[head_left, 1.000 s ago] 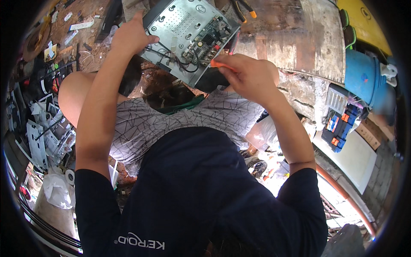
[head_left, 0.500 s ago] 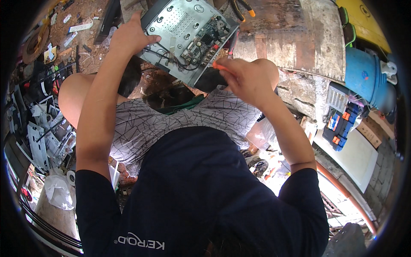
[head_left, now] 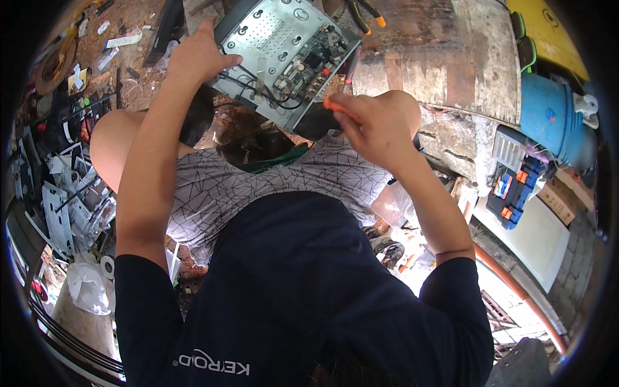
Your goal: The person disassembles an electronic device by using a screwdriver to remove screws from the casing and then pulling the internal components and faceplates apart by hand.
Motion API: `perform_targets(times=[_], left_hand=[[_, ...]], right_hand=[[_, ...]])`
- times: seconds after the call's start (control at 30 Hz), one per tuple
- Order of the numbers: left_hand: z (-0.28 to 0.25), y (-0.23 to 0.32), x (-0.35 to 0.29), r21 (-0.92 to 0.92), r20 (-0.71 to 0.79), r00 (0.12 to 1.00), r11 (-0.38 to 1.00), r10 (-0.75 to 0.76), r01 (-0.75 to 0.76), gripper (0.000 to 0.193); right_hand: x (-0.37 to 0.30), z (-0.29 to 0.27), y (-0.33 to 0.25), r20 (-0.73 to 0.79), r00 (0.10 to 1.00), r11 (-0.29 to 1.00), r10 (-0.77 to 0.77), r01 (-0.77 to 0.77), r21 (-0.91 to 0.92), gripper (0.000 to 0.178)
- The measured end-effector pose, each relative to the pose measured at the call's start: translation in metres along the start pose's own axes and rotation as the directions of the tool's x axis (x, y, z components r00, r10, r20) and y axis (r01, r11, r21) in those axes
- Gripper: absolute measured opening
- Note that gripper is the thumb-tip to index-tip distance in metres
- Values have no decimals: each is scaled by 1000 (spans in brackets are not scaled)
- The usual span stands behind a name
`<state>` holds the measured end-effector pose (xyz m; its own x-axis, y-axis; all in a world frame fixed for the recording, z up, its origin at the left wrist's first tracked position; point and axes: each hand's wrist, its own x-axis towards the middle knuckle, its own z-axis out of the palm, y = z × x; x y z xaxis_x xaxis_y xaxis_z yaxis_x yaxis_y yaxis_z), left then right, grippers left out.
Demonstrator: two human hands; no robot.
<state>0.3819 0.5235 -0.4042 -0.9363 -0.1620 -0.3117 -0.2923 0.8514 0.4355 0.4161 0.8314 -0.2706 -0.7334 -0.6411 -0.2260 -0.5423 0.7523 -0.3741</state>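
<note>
An opened metal electronics case [head_left: 274,39] is tilted above my knees, its perforated silver base facing up. A green circuit board [head_left: 309,68] and loose black cables [head_left: 271,97] sit inside it. My left hand [head_left: 201,57] grips the case's left edge, thumb over the rim and fingers along the dark side. At the right, just off the edge lined with connectors, my right hand [head_left: 377,126] is closed around an orange-handled screwdriver [head_left: 334,104]. The screwdriver's tip is too small to make out. A red-and-black tool handle [head_left: 351,64] shows just beyond the case.
Yellow-and-black pliers [head_left: 367,16] lie on the worn wooden board [head_left: 438,51] at the far right. A blue barrel [head_left: 548,106] and a toolbox with orange latches [head_left: 512,193] stand on the right. Metal scrap [head_left: 64,206] is piled on the left, beside a white plastic bag [head_left: 89,287].
My right hand has drawn slightly right and back from the case's connector edge with the screwdriver. My left hand and the case have hardly moved.
</note>
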Motion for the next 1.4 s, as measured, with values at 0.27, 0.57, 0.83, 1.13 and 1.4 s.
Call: perform_targets(times=[0.27,0.57,0.83,1.13,1.4], left_hand=[[-3,6,-2,20,18,1000,1000,-25,25,99],[-4,2,-4,-14,30,999,999,-28,29,95],[-19,10,3,-117,54,986,979,-161,166,93],[-26,18,-12,-55,3,977,976,-213,213,110],[-10,26,-30,313,-510,805,937,302,-154,89]], right_hand=[[30,0,-5,16,999,987,42,-39,-157,25],[36,-2,-11,51,998,986,37,-28,-167,26],[41,-9,-7,15,998,977,68,-63,-205,25],[48,-9,-5,22,998,986,63,-59,-158,24],[50,-4,0,-19,1000,982,-9,6,-190,25]])
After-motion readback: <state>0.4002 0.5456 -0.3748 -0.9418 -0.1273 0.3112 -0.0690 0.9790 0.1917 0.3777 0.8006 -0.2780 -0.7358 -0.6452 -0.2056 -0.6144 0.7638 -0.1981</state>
